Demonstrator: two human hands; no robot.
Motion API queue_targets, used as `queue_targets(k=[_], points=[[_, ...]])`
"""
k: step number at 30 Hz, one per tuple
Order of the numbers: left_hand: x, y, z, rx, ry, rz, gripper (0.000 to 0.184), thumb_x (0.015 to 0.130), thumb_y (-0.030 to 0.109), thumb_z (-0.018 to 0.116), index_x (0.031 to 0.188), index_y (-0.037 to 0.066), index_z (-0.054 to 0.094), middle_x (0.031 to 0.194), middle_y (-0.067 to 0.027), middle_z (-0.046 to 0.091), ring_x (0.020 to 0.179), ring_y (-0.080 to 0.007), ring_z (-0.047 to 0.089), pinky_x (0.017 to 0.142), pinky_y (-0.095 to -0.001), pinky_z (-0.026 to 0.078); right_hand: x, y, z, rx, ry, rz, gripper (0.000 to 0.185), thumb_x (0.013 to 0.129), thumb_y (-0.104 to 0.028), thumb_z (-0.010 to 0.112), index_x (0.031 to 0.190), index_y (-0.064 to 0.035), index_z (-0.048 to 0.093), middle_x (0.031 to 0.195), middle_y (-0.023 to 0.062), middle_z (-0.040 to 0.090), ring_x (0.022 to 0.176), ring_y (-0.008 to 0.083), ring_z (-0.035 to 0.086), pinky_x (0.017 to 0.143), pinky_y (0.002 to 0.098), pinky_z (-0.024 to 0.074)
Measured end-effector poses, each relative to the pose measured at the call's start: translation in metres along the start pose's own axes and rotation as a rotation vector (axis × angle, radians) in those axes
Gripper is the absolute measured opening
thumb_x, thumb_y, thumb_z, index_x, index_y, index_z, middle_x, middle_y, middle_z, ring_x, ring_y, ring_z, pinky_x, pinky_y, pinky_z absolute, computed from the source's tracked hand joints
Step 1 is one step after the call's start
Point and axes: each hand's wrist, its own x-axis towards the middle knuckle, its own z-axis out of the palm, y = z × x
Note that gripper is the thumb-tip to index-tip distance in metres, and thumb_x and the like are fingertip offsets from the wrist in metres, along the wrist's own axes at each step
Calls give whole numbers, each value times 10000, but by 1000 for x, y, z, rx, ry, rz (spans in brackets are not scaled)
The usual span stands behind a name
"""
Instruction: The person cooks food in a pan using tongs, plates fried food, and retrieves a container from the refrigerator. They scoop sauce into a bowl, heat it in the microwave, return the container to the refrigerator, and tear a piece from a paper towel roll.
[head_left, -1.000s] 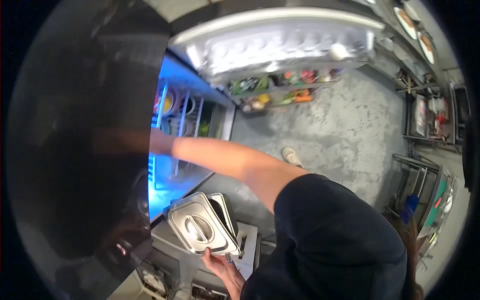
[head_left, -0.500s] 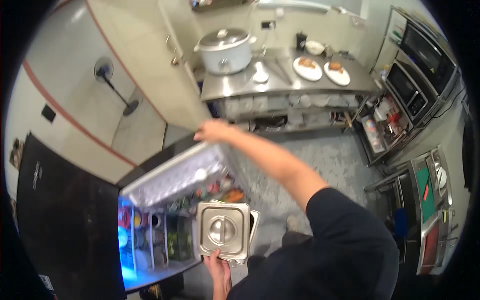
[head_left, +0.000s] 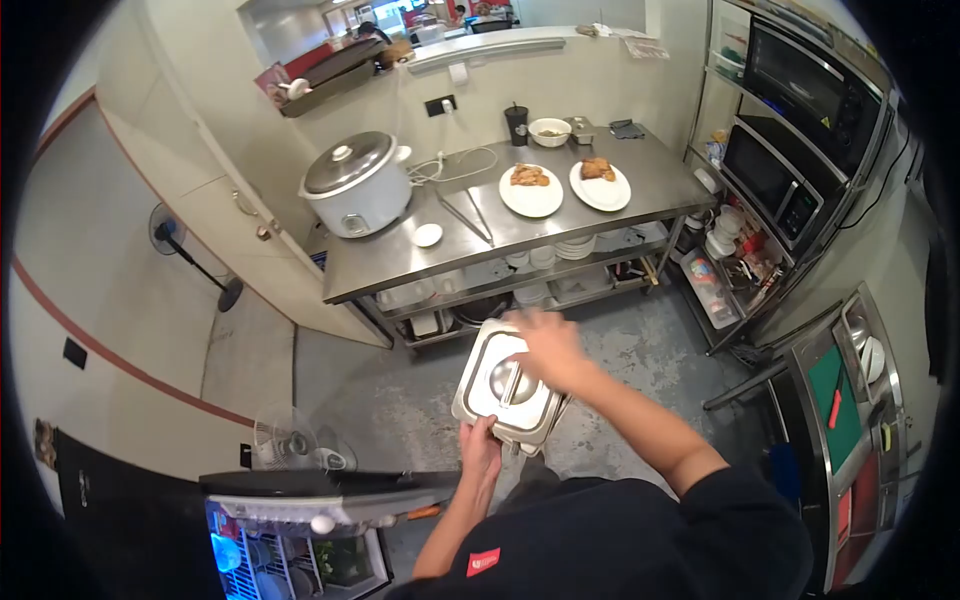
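A single wide, round-edged view looks from the person's head, forward and down. It hangs close above the lidded steel pan point(head_left: 488, 395) just below centre, with the wearer's dark shirt point(head_left: 610, 535) filling five o'clock. The steel surface point(head_left: 385, 262) lies farther off at twelve o'clock, across the floor point(head_left: 645, 350). The open fridge point(head_left: 350, 484) sits at seven, the microwave point(head_left: 762, 168) at two, the green cutting board point(head_left: 840, 438) between three and four.

You had one steel lid point(head_left: 497, 388); on the desk point(head_left: 650, 187) at twelve o'clock, two filled plates point(head_left: 531, 203), one rice cooker point(head_left: 358, 195) and one black cup point(head_left: 516, 126); and two fans point(head_left: 168, 230) toward nine o'clock.
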Motion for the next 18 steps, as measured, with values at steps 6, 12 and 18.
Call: queue_targets(k=[6, 12, 18], points=[[120, -52, 87, 151, -226, -135, 395, 732, -18, 553, 1109, 25, 442, 1018, -73, 563, 881, -182, 574, 745, -330, 483, 27, 169, 4, 397, 233, 242, 346, 729, -214, 641, 983, -10, 523, 867, 221, 586, 839, 391, 551, 749, 411, 432], [238, -109, 200, 282, -414, -443, 374, 747, -21, 546, 1106, 2, 444, 1015, -100, 554, 884, -186, 578, 762, -311, 491, 69, 296, -9, 338, 464, 574, 235, 731, -163, 626, 906, -28, 547, 713, 191, 601, 705, 367, 583, 653, 421, 442], [334, -161, 298, 352, -626, -672, 386, 902, 428, 380, 1126, 125, 469, 1043, -29, 551, 905, -126, 544, 744, -287, 450, 88, 408, -13, 604, 683, 699, 135, 775, -98, 597, 855, -11, 532, 704, 41, 552, 592, 119, 498, 526, 291, 411]])
